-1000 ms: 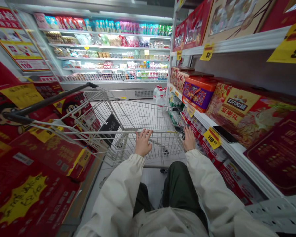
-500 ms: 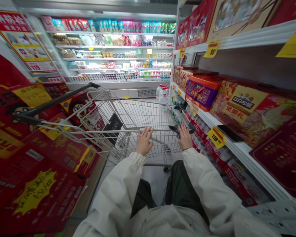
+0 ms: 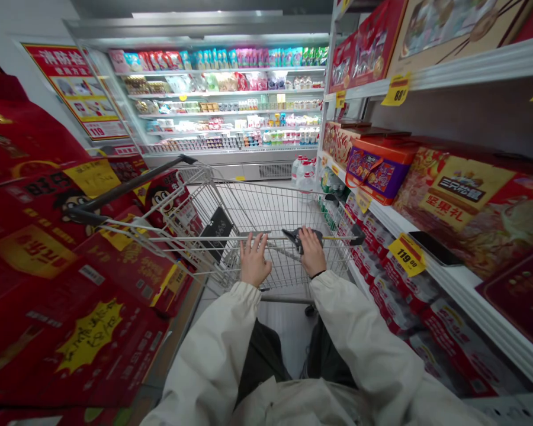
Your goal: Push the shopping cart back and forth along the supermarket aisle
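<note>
A wire shopping cart point(image 3: 270, 201) stands sideways in front of me, its dark handle bar point(image 3: 128, 186) at the left. My left hand point(image 3: 254, 260) is at the near top rail with its fingers stretched and spread, holding nothing. Under my right hand point(image 3: 311, 251), on the same rail, is a dark grey crumpled cloth point(image 3: 292, 236), with a pointed end sticking out to the left. My right fingers are bent over it and hide much of it. A black panel point(image 3: 217, 234) hangs inside the cart near the handle end.
Stacked red gift boxes point(image 3: 71, 319) stand close on the left. At the right, a shelf point(image 3: 430, 266) bears boxed snacks, a phone point(image 3: 435, 248) and price tags. Bottled water point(image 3: 304, 171) sits on the floor beyond the cart, before a lit chiller point(image 3: 222, 106).
My right hand has slid left along the cart's rail with the cloth, closer to my left hand. The left hand stays spread near the same stretch of rail. My view has turned slightly left.
</note>
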The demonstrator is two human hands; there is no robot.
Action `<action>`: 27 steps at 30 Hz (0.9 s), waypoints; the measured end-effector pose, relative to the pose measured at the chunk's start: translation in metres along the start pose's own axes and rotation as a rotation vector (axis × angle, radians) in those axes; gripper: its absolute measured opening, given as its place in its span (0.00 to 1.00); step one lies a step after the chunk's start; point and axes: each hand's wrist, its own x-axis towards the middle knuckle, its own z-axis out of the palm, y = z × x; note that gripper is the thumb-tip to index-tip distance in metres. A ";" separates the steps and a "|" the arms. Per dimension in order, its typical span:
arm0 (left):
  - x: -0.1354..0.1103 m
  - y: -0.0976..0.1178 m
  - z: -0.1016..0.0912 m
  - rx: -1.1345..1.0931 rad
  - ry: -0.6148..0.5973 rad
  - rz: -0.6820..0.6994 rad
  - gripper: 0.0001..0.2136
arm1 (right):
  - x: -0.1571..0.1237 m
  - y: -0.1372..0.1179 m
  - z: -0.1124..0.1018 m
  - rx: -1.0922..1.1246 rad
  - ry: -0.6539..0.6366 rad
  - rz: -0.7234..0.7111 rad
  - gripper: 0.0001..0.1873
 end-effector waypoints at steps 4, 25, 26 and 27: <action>-0.005 -0.019 -0.008 0.047 0.034 -0.021 0.35 | 0.000 0.018 -0.011 -0.040 -0.006 0.001 0.40; -0.009 -0.029 -0.016 0.098 0.068 -0.094 0.37 | 0.017 -0.015 0.014 -0.028 0.017 0.067 0.37; -0.010 -0.030 -0.016 0.102 0.067 -0.086 0.37 | 0.016 -0.006 0.009 -0.041 0.013 0.080 0.37; -0.010 -0.029 -0.015 0.104 0.067 -0.081 0.38 | 0.015 0.005 0.005 -0.054 0.015 0.106 0.37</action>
